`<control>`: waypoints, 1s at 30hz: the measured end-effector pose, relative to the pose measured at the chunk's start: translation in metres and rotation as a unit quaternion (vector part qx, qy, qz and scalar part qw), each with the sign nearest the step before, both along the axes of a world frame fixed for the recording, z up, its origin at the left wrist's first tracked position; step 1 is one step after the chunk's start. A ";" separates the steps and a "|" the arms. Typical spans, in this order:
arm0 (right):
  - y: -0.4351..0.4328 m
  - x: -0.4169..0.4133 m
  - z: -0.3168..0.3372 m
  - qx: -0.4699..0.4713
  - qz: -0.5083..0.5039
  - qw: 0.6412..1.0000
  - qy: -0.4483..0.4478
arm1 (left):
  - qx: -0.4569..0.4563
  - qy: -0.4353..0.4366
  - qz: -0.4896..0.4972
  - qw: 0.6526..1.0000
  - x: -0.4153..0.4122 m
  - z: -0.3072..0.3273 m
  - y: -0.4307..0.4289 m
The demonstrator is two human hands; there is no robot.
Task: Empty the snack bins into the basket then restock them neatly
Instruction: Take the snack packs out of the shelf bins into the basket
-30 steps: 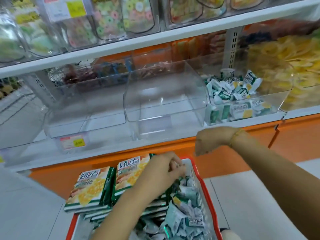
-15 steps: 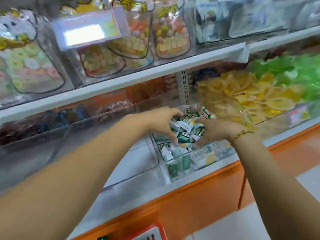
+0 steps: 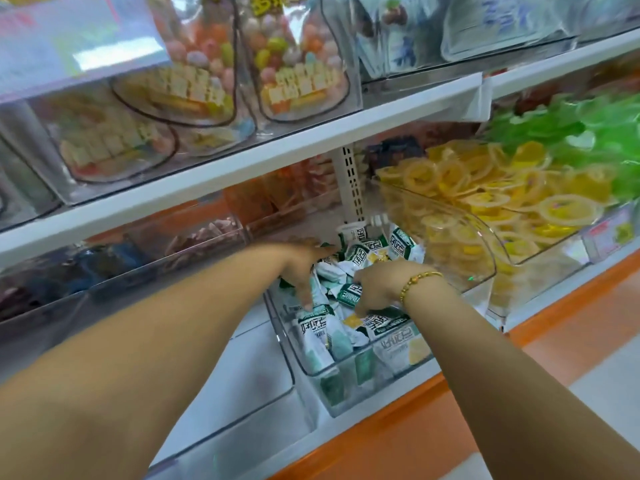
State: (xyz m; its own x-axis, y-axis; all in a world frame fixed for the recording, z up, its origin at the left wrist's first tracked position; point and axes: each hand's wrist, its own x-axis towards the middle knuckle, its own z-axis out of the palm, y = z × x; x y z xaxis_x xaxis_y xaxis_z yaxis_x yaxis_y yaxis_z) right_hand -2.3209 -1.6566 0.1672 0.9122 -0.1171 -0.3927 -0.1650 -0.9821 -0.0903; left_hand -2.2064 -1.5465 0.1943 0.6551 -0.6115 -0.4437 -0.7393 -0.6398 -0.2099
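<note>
Between my two grips, green-and-white snack packets [image 3: 356, 258] heap near-to-far along the clear bin [image 3: 308, 386]; my right grip [image 3: 377, 289] clutches some, while my left grip [image 3: 301, 271] digs in and I cannot tell its hold.

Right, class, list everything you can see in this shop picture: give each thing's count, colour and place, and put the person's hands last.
snack packets: many, green and white, in a clear bin on the lower shelf
packet bin: one, clear, lower shelf, centre
empty bin: one, clear, left of the packet bin
ring sweets: many, yellow, in the bin right of the packets
green sweets: many, green, far right
sweet bags: several, mixed colours, upper shelf
bracelet: one, gold, on the right wrist
left hand: one, among the packets, blurred
right hand: one, in the same bin, fingers curled round packets
</note>
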 end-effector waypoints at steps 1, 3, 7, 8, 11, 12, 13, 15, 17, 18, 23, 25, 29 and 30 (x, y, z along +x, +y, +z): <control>0.001 0.003 0.000 -0.001 -0.002 1.000 0.010 | 0.020 -0.012 -0.012 1.000 0.001 -0.001 -0.002; 0.002 0.008 0.001 -0.001 -0.010 1.000 0.025 | 0.031 -0.015 -0.021 0.999 0.000 -0.001 -0.004; 0.001 0.018 -0.002 -0.030 -0.019 0.999 0.033 | 0.007 -0.027 -0.041 0.999 -0.008 0.002 -0.003; 0.000 0.019 -0.003 -0.032 -0.017 0.999 0.031 | -0.001 -0.024 -0.046 0.999 -0.009 0.002 -0.002; -0.001 0.018 -0.003 -0.022 -0.007 1.000 0.018 | -0.029 -0.008 -0.047 0.998 -0.013 0.000 0.003; -0.002 0.017 -0.004 -0.013 -0.005 1.000 0.012 | -0.035 -0.008 -0.050 0.998 -0.015 0.001 0.006; -0.003 0.014 -0.004 -0.001 -0.005 1.000 0.005 | -0.041 -0.008 -0.056 0.998 -0.017 0.001 0.008; -0.005 0.007 -0.002 0.026 -0.002 1.000 -0.007 | -0.060 -0.017 -0.082 0.995 -0.023 0.003 0.009; -0.008 -0.002 0.003 0.049 0.004 0.999 -0.013 | -0.088 -0.039 -0.106 0.990 -0.030 0.008 0.011; -0.010 -0.007 0.006 0.060 0.006 0.998 -0.018 | -0.097 -0.047 -0.109 0.988 -0.032 0.011 0.012; -0.027 -0.021 0.015 0.163 -0.021 0.983 -0.085 | -0.113 -0.067 -0.084 0.988 -0.042 0.022 0.024; -0.033 -0.024 0.016 0.203 -0.038 0.974 -0.098 | -0.147 -0.069 -0.072 0.984 -0.047 0.028 0.028; -0.038 -0.029 0.021 0.279 -0.059 0.947 -0.151 | -0.252 -0.117 -0.067 0.958 -0.068 0.044 0.041; -0.038 -0.031 0.024 0.284 -0.060 0.941 -0.173 | -0.278 -0.146 -0.074 0.946 -0.077 0.049 0.047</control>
State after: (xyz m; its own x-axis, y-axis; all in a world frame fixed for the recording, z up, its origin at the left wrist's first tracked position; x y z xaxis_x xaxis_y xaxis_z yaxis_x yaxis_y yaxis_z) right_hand -2.3520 -1.6944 0.1909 0.9904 -0.0886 -0.1061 -0.1369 -0.7349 -0.6642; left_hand -2.2831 -1.4993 0.2431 0.5897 -0.7914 0.1609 -0.7915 -0.6060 -0.0798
